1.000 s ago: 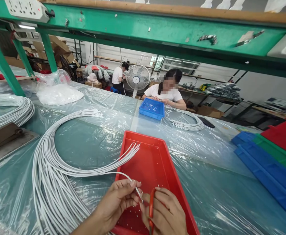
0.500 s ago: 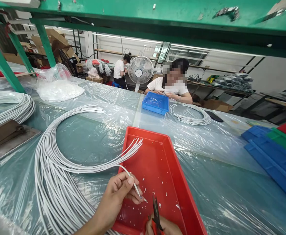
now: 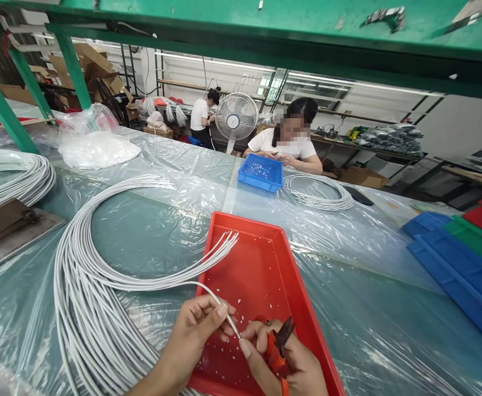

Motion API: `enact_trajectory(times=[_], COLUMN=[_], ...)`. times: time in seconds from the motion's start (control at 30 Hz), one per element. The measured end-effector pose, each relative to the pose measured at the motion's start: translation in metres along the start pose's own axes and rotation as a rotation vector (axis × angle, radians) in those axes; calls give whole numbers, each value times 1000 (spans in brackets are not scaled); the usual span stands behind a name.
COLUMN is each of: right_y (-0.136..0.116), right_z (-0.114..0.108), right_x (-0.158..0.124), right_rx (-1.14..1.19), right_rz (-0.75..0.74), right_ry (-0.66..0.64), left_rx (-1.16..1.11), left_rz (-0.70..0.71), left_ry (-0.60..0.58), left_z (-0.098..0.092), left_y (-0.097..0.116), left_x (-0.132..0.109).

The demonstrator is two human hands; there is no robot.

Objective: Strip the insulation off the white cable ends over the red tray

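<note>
My left hand (image 3: 197,333) pinches the end of one white cable (image 3: 220,305) over the near part of a red tray (image 3: 261,264). My right hand (image 3: 284,360) grips red-handled pliers (image 3: 277,349), jaws pointing up and right, while its thumb and forefinger touch the cable's tip. A large bundle of white cables (image 3: 79,286) loops over the plastic-covered table to my left, with several ends resting in the tray. Small white bits lie scattered in the tray.
A person in a white shirt sits across the table behind a blue tray (image 3: 262,172) and a cable coil (image 3: 319,192). Stacked blue, green and red trays (image 3: 459,247) lie right. A metal plate (image 3: 5,231), another coil (image 3: 14,179) and a plastic bag (image 3: 96,148) lie left.
My right hand has come back up into view with the pliers and closed on the cable tip; the pliers' jaws swung from upright to pointing right. The left hand stayed put.
</note>
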State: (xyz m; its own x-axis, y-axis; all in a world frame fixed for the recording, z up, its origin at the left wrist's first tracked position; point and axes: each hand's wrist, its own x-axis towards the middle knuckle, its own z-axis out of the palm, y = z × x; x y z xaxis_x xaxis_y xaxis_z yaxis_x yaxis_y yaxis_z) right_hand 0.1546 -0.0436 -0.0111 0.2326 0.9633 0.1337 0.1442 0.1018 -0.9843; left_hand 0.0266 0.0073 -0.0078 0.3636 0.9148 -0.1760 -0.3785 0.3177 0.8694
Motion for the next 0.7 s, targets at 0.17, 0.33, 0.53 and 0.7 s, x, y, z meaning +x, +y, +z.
enact_trajectory(times=[0.17,0.33,0.53,0.7], right_y=[3,-5,-8,1], right_z=[-7,-10,-8,-12], right_x=[6,8,7,14], right_rx=[132,204,283,519], right_rz=[121,194,229,337], right_ry=[-84,-207,-174,-213], left_rx=[-55,-117,-168,-380], left_rz=[-27,-66,-77,-208], left_ry=[-22,-4,-18,-70], left_z=[1,1,2,1], left_y=[1,0,1,-5], left_x=[-2,-2,-1,-2])
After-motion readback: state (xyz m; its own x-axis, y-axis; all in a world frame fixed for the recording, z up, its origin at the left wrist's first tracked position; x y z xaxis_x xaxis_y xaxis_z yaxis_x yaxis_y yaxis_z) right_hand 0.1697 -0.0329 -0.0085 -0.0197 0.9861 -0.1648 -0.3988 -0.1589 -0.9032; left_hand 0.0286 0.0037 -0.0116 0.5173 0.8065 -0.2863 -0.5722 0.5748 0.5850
